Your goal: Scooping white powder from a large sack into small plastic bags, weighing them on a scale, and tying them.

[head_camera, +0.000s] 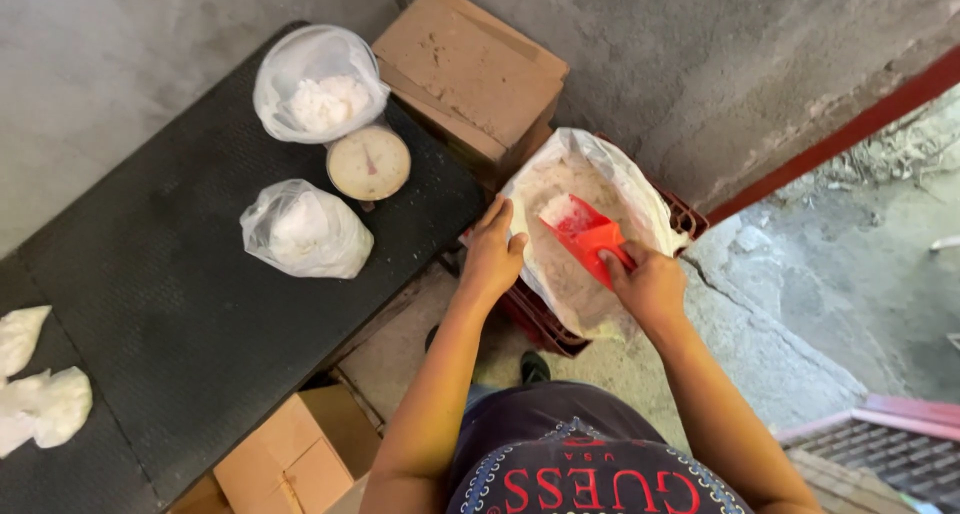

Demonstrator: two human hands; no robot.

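We see a large open white sack (585,224) of pale powder at centre, seated in a red crate (545,324). Far centre stands a brown cardboard box (470,69). On the dark table (170,304), one clear bag (318,82) sits atop a round dial scale (369,162), another filled bag (305,231) just nearer. Near left lies a second carton (295,454).

Grey concrete wall (700,64), black table (180,304)
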